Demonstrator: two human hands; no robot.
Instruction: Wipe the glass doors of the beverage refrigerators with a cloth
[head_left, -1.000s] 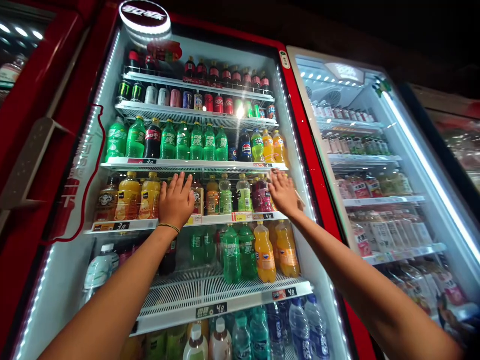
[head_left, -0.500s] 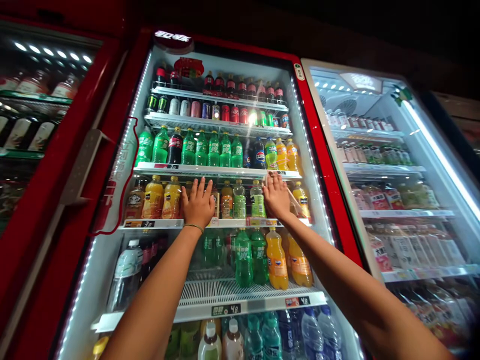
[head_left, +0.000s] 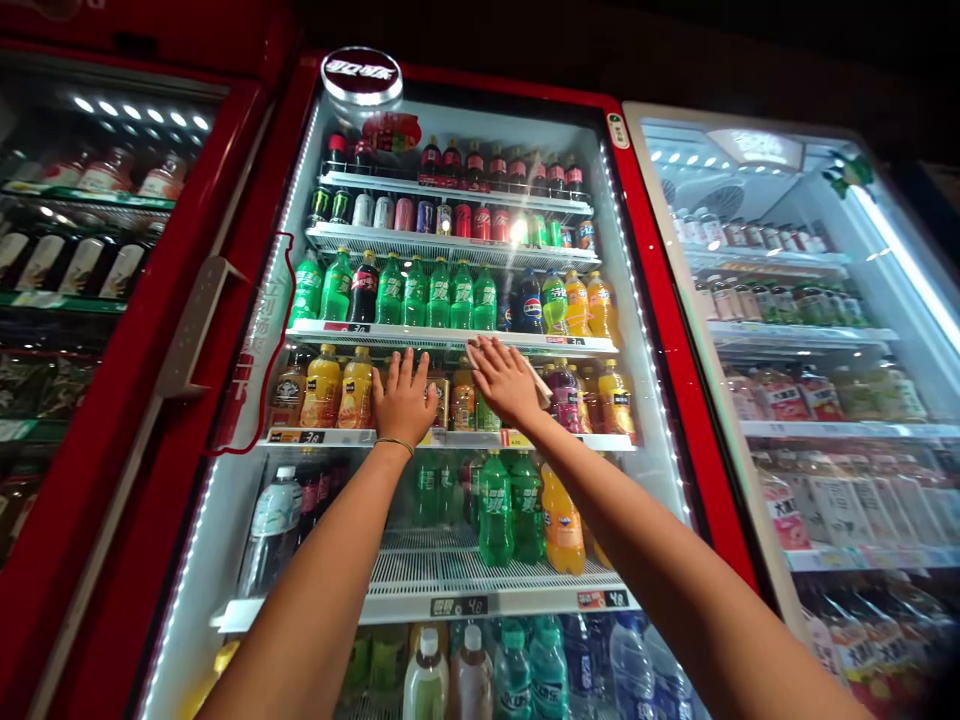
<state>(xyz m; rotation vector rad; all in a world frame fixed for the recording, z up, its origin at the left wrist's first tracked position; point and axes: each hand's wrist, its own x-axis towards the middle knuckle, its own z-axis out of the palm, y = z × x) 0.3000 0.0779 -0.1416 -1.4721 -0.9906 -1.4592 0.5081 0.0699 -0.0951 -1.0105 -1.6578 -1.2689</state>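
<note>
My left hand (head_left: 405, 404) rests flat on the clear glass of a drinks fridge, fingers spread and holding nothing, with a thin band at the wrist. My right hand (head_left: 505, 384) presses a pale cloth (head_left: 543, 388) against the same glass, its fingers stretched over it. Most of the cloth is hidden under that palm; an edge shows at the right. Both hands are level with the shelf of juice bottles (head_left: 322, 388), which stand behind the glass. The fridge's red door frame (head_left: 651, 230) surrounds the pane.
A perforated pale handle (head_left: 196, 325) stands out at the left. Another red fridge (head_left: 247, 120) is beside it, and a white-framed fridge (head_left: 675, 300) stands on the right. Green soda bottles (head_left: 495, 510) sit on a lower shelf inside.
My right hand has slid left across the glass with the cloth, closer to my left hand. My left hand stays flat in about the same place. The view has shifted slightly.
</note>
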